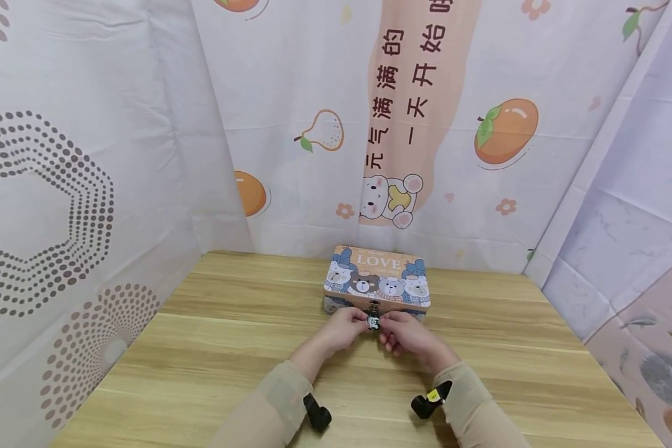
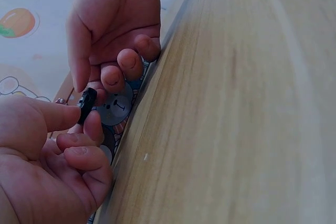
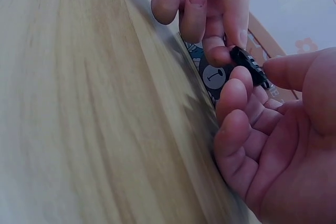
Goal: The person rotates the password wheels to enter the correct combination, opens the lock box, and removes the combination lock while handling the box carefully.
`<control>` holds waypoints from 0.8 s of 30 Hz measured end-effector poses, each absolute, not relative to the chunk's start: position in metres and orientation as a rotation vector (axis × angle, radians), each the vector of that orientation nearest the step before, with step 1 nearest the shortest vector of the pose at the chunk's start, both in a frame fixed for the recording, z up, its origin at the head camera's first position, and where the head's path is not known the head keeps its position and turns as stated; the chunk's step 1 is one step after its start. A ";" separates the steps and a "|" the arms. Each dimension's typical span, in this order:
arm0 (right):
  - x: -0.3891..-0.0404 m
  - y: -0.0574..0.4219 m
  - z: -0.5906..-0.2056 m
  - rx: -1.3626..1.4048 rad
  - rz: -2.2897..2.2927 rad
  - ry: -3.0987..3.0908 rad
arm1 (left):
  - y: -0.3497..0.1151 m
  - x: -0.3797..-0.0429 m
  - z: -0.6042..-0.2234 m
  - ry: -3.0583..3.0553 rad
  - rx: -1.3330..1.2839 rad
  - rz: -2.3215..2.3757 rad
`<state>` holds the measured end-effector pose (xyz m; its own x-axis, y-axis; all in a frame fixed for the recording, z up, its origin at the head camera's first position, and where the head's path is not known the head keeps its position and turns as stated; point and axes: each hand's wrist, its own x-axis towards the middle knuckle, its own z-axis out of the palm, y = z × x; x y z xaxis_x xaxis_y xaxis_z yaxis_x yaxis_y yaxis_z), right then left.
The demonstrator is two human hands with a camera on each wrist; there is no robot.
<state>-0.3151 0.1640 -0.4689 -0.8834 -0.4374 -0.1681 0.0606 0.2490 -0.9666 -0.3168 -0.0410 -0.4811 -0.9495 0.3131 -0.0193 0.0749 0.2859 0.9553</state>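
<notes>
A small black combination padlock (image 1: 373, 322) hangs at the front clasp (image 1: 374, 305) of a tin box (image 1: 376, 274) printed with bears and the word LOVE. The lid of the box is down. My left hand (image 1: 344, 328) pinches the padlock from the left between thumb and fingers. From the other side my right hand (image 1: 409, 334) pinches it too, its other fingers curled below. In the left wrist view the padlock (image 2: 87, 104) shows between both thumbs. Number wheels show on the padlock (image 3: 250, 66) in the right wrist view, though the digits cannot be read.
The box stands near the back edge of a wooden table (image 1: 229, 323). Behind it hangs a white curtain (image 1: 291, 74) with fruit prints, and patterned cloth (image 1: 145, 155) hangs at the left. A black wrist camera (image 1: 317, 413) sits on each sleeve.
</notes>
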 end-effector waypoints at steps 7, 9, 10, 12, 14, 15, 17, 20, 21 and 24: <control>-0.316 0.162 -0.471 -0.353 -1.664 2.119 | -0.041 -0.316 -0.480 2.344 0.358 1.728; -0.316 0.161 -0.472 -0.352 -1.664 2.119 | -0.041 -0.316 -0.480 2.344 0.355 1.726; -0.316 0.161 -0.472 -0.346 -1.664 2.119 | -0.041 -0.316 -0.480 2.346 0.356 1.725; -0.316 0.161 -0.473 -0.344 -1.664 2.120 | -0.041 -0.316 -0.480 2.351 0.361 1.725; -0.316 0.161 -0.474 -0.342 -1.661 2.122 | -0.041 -0.315 -0.480 2.353 0.363 1.725; -0.315 0.161 -0.474 -0.342 -1.662 2.121 | -0.041 -0.316 -0.481 2.356 0.363 1.725; -0.315 0.161 -0.474 -0.346 -1.659 2.122 | -0.041 -0.316 -0.481 2.354 0.362 1.726; -0.314 0.160 -0.473 -0.346 -1.659 2.123 | -0.041 -0.316 -0.482 2.349 0.359 1.728; -0.314 0.160 -0.473 -0.344 -1.660 2.123 | -0.041 -0.316 -0.482 2.349 0.359 1.728; -0.314 0.160 -0.473 -0.335 -1.662 2.124 | -0.041 -0.317 -0.482 2.351 0.367 1.731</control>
